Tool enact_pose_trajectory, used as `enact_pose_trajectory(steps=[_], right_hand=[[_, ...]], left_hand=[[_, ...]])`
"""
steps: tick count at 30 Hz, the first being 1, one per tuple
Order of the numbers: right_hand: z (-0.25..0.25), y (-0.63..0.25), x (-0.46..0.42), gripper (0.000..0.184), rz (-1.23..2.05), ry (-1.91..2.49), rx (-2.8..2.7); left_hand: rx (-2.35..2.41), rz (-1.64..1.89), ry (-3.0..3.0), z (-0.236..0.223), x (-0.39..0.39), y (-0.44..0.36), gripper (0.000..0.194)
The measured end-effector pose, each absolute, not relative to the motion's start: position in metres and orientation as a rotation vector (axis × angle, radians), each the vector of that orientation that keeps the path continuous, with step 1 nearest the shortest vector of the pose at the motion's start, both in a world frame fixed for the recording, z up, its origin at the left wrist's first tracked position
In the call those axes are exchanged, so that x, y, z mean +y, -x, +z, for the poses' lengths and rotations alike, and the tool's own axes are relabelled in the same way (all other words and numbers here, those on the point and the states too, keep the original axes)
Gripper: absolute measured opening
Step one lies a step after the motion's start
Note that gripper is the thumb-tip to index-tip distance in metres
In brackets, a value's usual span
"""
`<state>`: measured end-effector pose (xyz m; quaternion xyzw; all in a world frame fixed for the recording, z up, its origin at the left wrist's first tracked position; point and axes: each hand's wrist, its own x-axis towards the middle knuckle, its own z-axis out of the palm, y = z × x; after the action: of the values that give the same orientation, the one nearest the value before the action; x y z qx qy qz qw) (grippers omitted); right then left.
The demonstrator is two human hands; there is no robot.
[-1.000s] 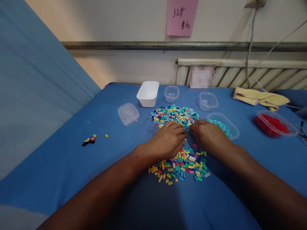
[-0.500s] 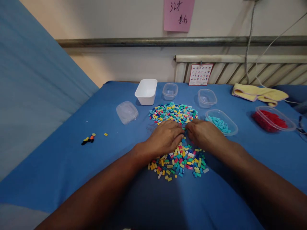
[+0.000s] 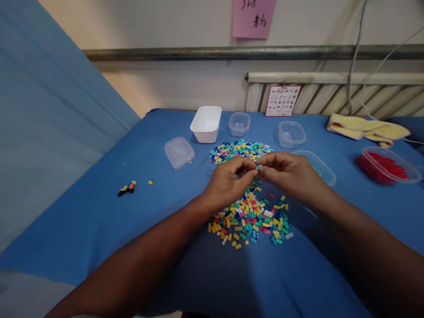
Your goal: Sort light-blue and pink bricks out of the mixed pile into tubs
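A heap of small many-coloured bricks [image 3: 250, 216] lies on the blue table [image 3: 99, 221], stretching back to a second cluster [image 3: 238, 149]. Both my hands hover just above the heap's middle, fingertips meeting. My left hand [image 3: 228, 183] and my right hand [image 3: 288, 174] pinch a small turquoise brick [image 3: 258, 167] between them. A clear tub of turquoise bricks [image 3: 323, 170] sits right behind my right hand, partly hidden by it.
At the back stand a white tub [image 3: 206, 123], two small clear tubs [image 3: 239, 123] [image 3: 291, 134] and a clear lid [image 3: 179, 151]. A tub of red bricks [image 3: 386, 165] and a yellow cloth [image 3: 366, 129] are at the right. A few loose bricks [image 3: 127, 189] lie at the left.
Both hands have lifted off the heap, where they lay flat, and now pinch a turquoise brick together above it. The camera has tilted slightly.
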<state>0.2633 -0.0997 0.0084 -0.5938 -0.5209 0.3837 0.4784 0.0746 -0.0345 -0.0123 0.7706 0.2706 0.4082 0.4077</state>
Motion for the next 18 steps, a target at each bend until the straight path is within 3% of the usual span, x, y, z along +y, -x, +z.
enact_pose_trajectory(steps=[6,10,14,18], right_hand=[[0.017,-0.263,-0.100,0.043,1.166,1.310,-1.177],[0.021,-0.268,-0.100,0.045,1.132,1.307,-1.235],[0.032,-0.301,-0.102,0.047,0.847,1.490,-1.402],[0.041,-0.350,-0.107,0.030,0.209,1.929,-1.774]], left_hand=[[0.550,1.226,-2.135,-0.012,-0.032,-0.074,0.008],[0.498,1.227,-2.114,-0.010,-0.034,-0.074,0.013],[0.580,1.223,-2.088,-0.007,-0.029,-0.067,0.019],[0.790,1.277,-1.968,-0.011,-0.009,-0.055,0.022]])
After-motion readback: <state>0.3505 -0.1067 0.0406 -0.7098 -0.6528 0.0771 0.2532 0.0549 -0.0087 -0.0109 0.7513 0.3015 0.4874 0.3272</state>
